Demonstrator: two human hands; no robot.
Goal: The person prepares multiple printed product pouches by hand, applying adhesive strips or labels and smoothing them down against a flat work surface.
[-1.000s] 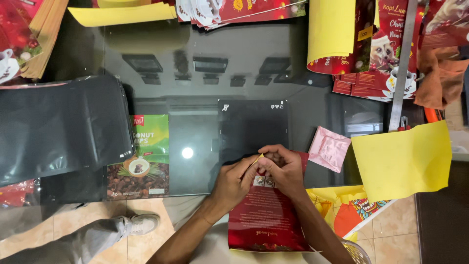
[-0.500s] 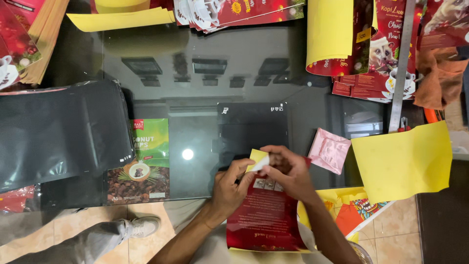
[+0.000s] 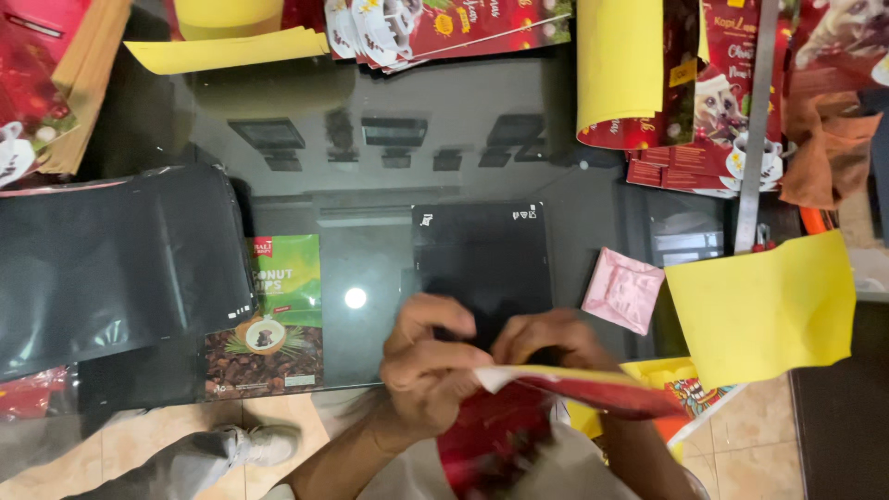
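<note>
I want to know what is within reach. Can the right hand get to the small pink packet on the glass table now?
Probably yes. The pink packet lies just beside the right hand with nothing between them, but that hand is holding the red pouch together with the left hand.

- Your left hand (image 3: 431, 366) is bare: no glove, no ring that shows, no watch at the wrist.
- Your right hand (image 3: 546, 338) is bare as well, knuckles and fingers uncovered, nothing worn on them that can be made out.
- Both forearms are uncovered as far as they show; no sleeve or cuff comes into the frame.
- Low in the middle there's a pale, whitish stretch of cloth, blurred, so whether it's your clothing can't be told.
- Seen at bottom left, you've got a grey trouser leg (image 3: 162, 472).
- That leg ends in a light grey shoe (image 3: 264, 444), worn-looking, with a pale sole edge.
</note>
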